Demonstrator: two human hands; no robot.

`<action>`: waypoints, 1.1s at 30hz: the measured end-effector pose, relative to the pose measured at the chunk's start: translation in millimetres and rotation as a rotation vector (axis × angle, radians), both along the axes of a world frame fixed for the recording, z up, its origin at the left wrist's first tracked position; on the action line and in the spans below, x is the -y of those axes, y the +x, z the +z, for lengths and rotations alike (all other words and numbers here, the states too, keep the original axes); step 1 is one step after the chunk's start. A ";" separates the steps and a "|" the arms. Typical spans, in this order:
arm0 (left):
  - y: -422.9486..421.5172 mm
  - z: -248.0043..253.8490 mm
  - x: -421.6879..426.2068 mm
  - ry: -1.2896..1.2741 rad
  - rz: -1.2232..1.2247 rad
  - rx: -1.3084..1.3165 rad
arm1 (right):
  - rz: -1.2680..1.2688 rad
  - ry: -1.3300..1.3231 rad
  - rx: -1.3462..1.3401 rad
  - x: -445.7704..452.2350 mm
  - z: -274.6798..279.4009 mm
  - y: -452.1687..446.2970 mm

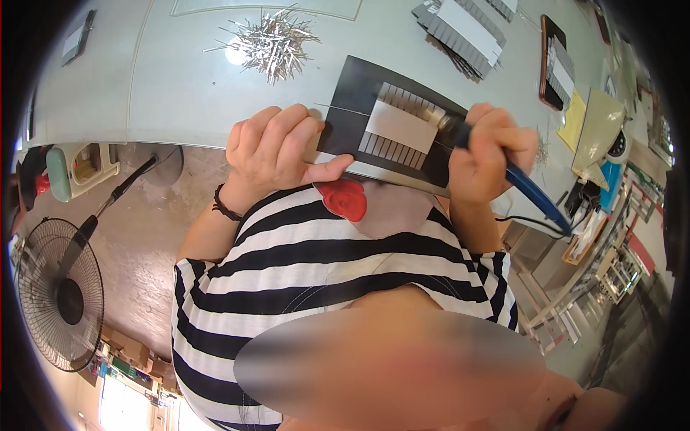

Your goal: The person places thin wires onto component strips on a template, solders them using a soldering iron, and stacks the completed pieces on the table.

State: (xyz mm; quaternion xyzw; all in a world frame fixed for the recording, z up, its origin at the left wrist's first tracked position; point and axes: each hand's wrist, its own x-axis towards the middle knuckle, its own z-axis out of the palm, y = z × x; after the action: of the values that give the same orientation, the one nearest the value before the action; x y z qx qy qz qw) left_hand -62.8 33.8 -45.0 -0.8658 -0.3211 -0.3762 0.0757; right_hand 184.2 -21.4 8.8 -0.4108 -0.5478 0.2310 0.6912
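My left hand [280,146] grips the left side of a dark flat board [350,82], fingers curled and thumb along its near edge. On the board lies a light grey panel [397,129] with rows of dark strips along two sides. A thin wire [342,108] sticks out leftward from the panel, close to my left fingers. My right hand [491,151] is closed around a blue-handled soldering iron [540,198], held slanted. Its metal end, blurred by motion, is over the panel's upper right part; whether it touches cannot be told.
A heap of thin metal pins [273,44] lies at the back of the table [172,86]. Stacked striped panels [460,36] and a phone [552,61] with a panel on it are at the back right. A yellow paper [573,118] lies beyond. A fan [61,294] stands left.
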 end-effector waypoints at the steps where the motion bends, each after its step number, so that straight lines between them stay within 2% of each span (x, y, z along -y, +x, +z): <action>1: 1.5 -0.9 -0.8 -0.007 -0.007 0.022 | -0.064 0.082 0.024 -1.5 -3.8 3.4; 3: 0.7 0.6 -1.0 0.005 -0.027 0.049 | -0.209 0.239 0.074 -6.4 -8.6 8.5; 4: 0.0 2.3 -0.9 -0.026 -0.049 0.050 | -0.297 0.194 0.049 -5.2 -3.4 9.6; 7: -4.2 11.1 2.9 -0.039 -0.131 0.050 | -0.224 0.133 -0.178 25.0 19.7 8.4; 11: 11.2 26.4 23.1 -0.040 -0.303 0.017 | -0.337 -0.003 0.064 67.0 9.0 26.8; 13: 20.7 31.6 30.3 -0.048 -0.347 -0.017 | -0.669 0.050 0.404 73.3 3.8 26.4; 15: 36.3 39.6 32.4 -0.178 -0.418 -0.128 | -0.583 0.113 0.349 88.1 -4.3 33.5; 17: 44.8 33.3 39.1 -0.207 -0.424 -0.206 | -0.509 0.100 0.162 98.5 -9.6 33.6; 20: 50.8 25.3 46.7 -0.256 -0.396 -0.264 | -0.516 0.057 0.208 106.8 -18.8 38.8; 23: 49.8 17.1 53.5 -0.193 -0.364 -0.259 | -0.529 -0.007 0.267 110.4 -23.0 40.7; 29: 49.7 5.7 60.4 -0.094 -0.345 -0.237 | -0.535 -0.038 0.225 113.6 -29.2 46.6; 33: 52.5 9.7 64.0 -0.127 -0.309 -0.217 | -0.523 -0.005 0.197 111.8 -29.5 45.2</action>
State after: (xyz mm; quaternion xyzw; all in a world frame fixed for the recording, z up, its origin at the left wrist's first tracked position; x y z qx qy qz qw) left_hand -10.3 -30.2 -35.2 -0.9432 -0.1976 -0.2671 -0.0034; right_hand 229.4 -133.3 -20.7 -0.5604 -0.4871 0.0050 0.6698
